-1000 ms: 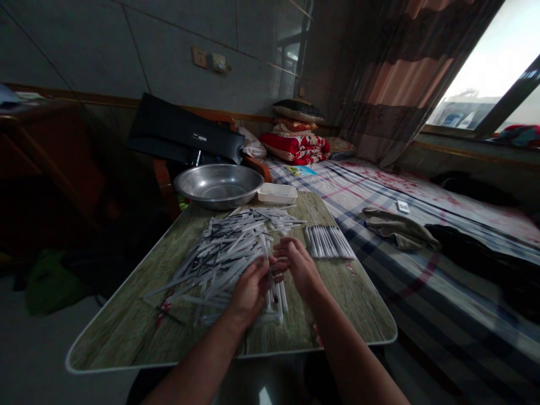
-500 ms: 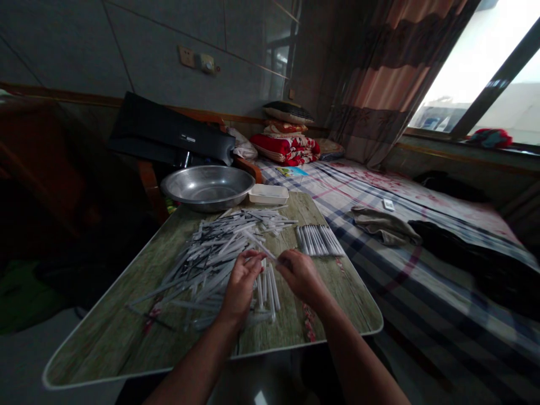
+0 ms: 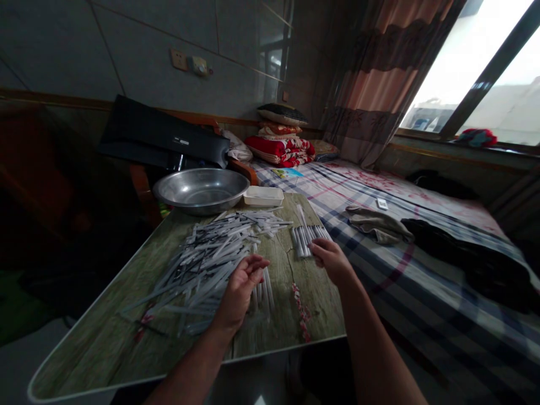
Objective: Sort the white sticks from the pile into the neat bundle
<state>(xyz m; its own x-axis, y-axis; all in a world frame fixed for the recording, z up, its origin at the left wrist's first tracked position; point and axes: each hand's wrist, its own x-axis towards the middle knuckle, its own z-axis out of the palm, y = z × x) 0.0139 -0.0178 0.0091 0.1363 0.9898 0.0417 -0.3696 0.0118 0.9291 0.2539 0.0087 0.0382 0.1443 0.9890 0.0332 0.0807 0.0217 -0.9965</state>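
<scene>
Currently holding a tube (image 3: 301,215) slantwise over the row (image 3: 298,243) on the right, clamping its near end between thumb and fingers of the right hand (image 3: 332,263). Curling the left hand (image 3: 237,289) loosely, with thumb and fingers apart, at the right edge of the pile (image 3: 206,256), beside loose tubes (image 3: 267,289). Leaning over a table (image 3: 105,349), facing a basin (image 3: 181,194) and a tray (image 3: 264,201) on the far side, having a bed (image 3: 324,188) on the right.

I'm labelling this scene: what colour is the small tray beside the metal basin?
The small tray is off-white, almost cream; the head view shows it best.
</scene>
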